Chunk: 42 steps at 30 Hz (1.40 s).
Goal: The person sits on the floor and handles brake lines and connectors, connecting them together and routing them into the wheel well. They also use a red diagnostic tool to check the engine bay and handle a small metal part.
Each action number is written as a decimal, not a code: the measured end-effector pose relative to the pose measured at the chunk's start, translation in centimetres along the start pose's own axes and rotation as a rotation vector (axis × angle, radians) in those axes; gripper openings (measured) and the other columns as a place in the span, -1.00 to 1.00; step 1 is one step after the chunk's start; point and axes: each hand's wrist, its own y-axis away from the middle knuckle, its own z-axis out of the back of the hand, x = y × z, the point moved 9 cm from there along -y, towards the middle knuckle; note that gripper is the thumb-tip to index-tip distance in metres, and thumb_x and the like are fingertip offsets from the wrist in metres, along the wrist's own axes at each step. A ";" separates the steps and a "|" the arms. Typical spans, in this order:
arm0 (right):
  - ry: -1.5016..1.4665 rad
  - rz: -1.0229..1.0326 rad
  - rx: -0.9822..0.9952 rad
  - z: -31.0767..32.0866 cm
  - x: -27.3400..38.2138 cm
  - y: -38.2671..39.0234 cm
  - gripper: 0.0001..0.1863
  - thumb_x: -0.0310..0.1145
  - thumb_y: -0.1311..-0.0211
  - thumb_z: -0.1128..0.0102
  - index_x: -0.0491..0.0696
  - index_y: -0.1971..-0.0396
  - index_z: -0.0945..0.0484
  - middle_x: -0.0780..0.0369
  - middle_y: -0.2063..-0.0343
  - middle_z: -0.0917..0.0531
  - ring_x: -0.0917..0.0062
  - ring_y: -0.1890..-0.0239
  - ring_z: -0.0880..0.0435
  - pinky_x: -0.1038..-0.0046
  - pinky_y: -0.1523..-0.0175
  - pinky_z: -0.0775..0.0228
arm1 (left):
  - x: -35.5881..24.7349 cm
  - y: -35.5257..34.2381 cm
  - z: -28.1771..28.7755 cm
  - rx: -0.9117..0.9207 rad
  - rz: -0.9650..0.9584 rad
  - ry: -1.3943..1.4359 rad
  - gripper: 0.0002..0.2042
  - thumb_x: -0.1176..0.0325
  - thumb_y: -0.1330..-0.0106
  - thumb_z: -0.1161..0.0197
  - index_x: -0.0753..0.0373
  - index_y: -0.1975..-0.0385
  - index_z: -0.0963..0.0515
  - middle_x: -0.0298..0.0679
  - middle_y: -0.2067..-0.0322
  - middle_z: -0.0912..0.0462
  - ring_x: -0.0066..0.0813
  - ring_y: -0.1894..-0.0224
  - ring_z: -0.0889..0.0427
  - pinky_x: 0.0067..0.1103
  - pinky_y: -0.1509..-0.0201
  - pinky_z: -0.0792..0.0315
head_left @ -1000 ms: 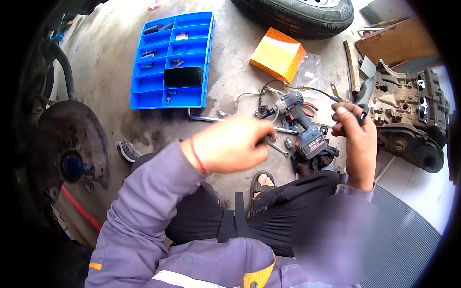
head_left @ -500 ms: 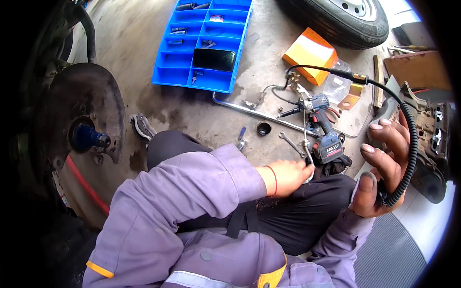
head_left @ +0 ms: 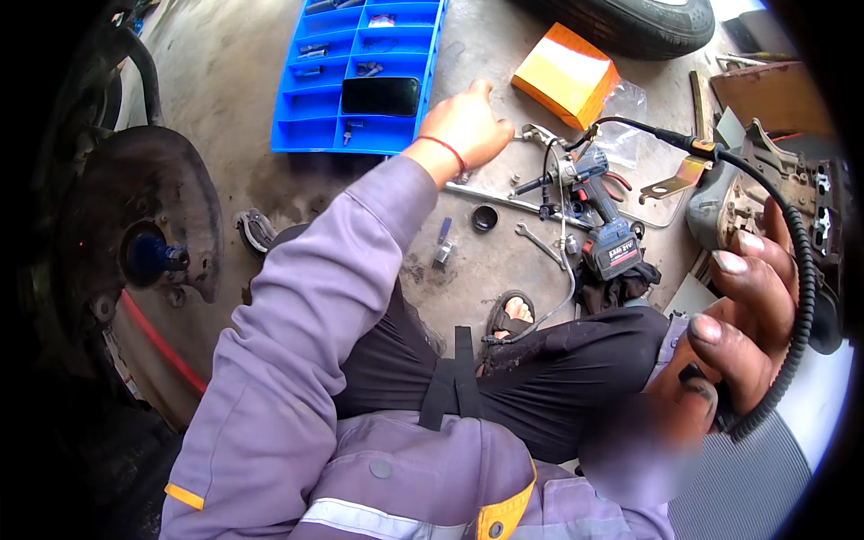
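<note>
My left hand (head_left: 459, 135) reaches out by the right edge of a blue compartment tray (head_left: 286, 126), fingers loosely bent and apart; nothing shows held. A black phone (head_left: 380, 95) lies on that tray among small parts. My right hand (head_left: 742, 333) is raised at the right, its fingers curled round the black end of a coiled cable (head_left: 792, 243), which arches to a brass-banded connector (head_left: 704, 148). Below that lies a bent gold bracket (head_left: 675, 180). A cordless impact wrench (head_left: 600, 207) lies among hoses, a metal bar, a spanner (head_left: 540, 247) and a black cap (head_left: 484, 216).
An orange box (head_left: 562, 72) and a tyre (head_left: 621, 31) stand at the back. An engine block (head_left: 747, 207) and boards (head_left: 756, 99) are at the right. A hub with a dark shield (head_left: 117, 207) and red hose (head_left: 162, 346) is at the left, near my folded legs.
My left hand has left the hose by my knee and moved up toward the tray and box; the hose now lies lower. My right hand has shifted slightly outward and down with the cable.
</note>
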 end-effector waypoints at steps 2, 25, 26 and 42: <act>-0.013 0.065 0.062 0.8 0.4 0.4 -0.57 0.04 -0.40 0.22 0.09 0.07 -0.54 -0.01 0.02 -0.54 0.07 -0.12 -0.49 -0.35 -0.28 -0.11 | -2.1 -0.7 -1.1 -0.002 -0.222 0.143 -0.31 0.28 -0.11 -0.23 0.33 -0.31 -0.27 0.19 -0.07 -0.54 0.04 -0.10 -0.58 -0.35 -0.19 -0.47; 0.108 -0.200 -0.653 4.4 -2.4 5.1 -0.49 -0.17 -0.38 0.30 -0.22 -0.04 -0.49 -0.12 0.03 -0.57 0.03 -0.05 -0.57 -0.10 -0.22 -0.36 | -7.1 7.4 -12.7 0.314 -0.083 0.718 -0.72 0.19 -0.40 -0.12 0.31 0.19 -0.56 -0.08 0.35 -0.65 -0.23 0.24 -0.63 -0.38 0.09 -0.47; 0.020 -0.352 -0.690 3.5 -4.4 5.6 -0.51 -0.22 -0.39 0.29 -0.28 0.01 -0.51 -0.11 0.07 -0.59 0.08 0.00 -0.61 0.00 -0.19 -0.45 | -6.6 7.0 -11.0 0.232 -0.038 0.724 -0.73 0.19 -0.40 -0.11 0.31 0.21 -0.56 -0.08 0.37 -0.64 -0.23 0.27 -0.63 -0.37 0.12 -0.48; -1.052 -0.946 -0.407 -7.5 -11.1 3.4 -0.51 -0.32 -0.34 -0.18 -0.23 -0.20 -0.44 0.04 0.04 -0.66 0.47 0.07 -0.65 0.51 0.16 -0.55 | -8.6 3.9 6.3 0.009 -0.204 1.190 -0.69 0.18 -0.53 -0.02 0.22 -0.06 -0.55 -0.47 0.71 -0.31 -0.77 0.72 -0.33 -0.76 0.69 -0.25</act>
